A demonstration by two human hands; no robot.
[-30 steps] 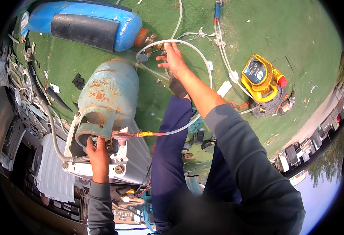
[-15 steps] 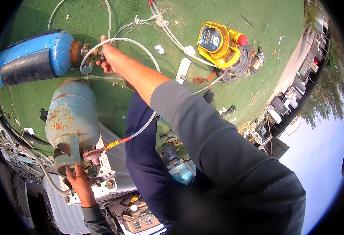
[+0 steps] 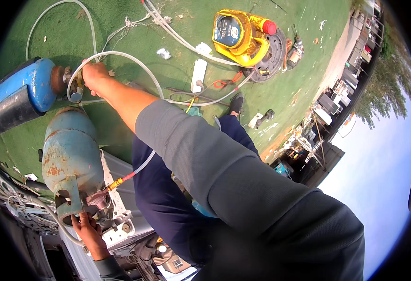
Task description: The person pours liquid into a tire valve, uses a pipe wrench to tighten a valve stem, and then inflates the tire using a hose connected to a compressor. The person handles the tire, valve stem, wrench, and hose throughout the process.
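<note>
A blue cylinder [image 3: 39,89] with a dark band lies on its side at the far left. My right hand [image 3: 94,76] is closed round the end of its brass valve [image 3: 76,90], its fingers partly hidden behind the hand. Nearer to me is a rusty grey-blue gas cylinder [image 3: 76,157] with an open metal collar [image 3: 68,196]. The fingers of my left hand [image 3: 92,238] are curled at the collar's edge, below a pinkish-red regulator [image 3: 98,200]. From that regulator a clear hose [image 3: 143,165] with a yellow-and-red end runs under my right arm.
On the green ground [image 3: 121,28] a yellow jug [image 3: 238,37] with a red cap rests on a grey wheel rim [image 3: 274,51]. Beside it is a drill [image 3: 295,52]. A white power strip [image 3: 198,72], loose hoses and cords lie around. White metal panels [image 3: 119,178] stand by the gas cylinder.
The whole view has shifted, so things sit farther left and up. My right hand's fingers, partly spread before, are now closed round the valve. My left hand stays at the collar.
</note>
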